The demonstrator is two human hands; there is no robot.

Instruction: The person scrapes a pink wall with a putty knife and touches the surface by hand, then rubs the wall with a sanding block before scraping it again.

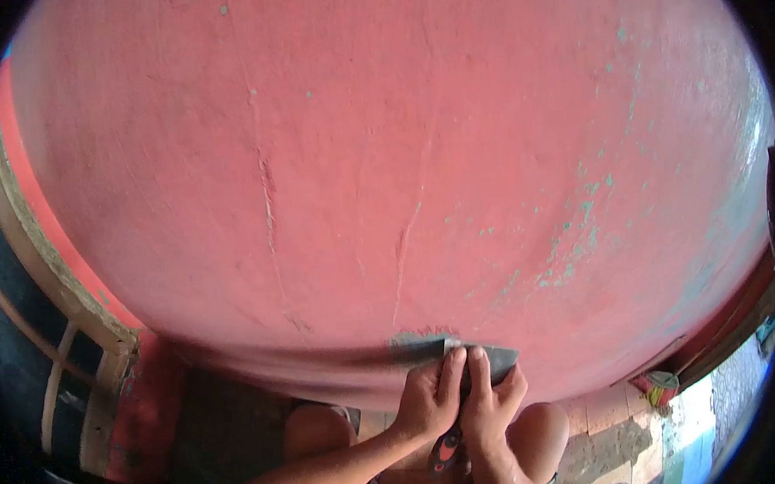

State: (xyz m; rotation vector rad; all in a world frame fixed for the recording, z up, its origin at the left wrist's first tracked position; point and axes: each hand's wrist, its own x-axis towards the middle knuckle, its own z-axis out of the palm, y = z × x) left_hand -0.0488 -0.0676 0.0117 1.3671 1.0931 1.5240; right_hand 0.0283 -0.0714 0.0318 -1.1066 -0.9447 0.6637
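Note:
Both hands are on a wide-bladed scraper [502, 361] with a black and red handle [447, 450]. My left hand [432, 396] is closed on it from the left, one finger stretched along the blade. From the right, my right hand [488, 401] grips the blade and the top of the handle. The blade's edge lies against the low part of a pink wall [341, 192], just below a small grey patch [414, 337] of bared surface. Cracks run down the wall, and greenish chips dot its right side.
A framed window [60, 347] stands at the left beside a red wall edge. My bent knees [542, 440] flank my forearms. At the lower right are a broom head [658, 387] and a tiled floor [640, 465] with a grey-brown stain.

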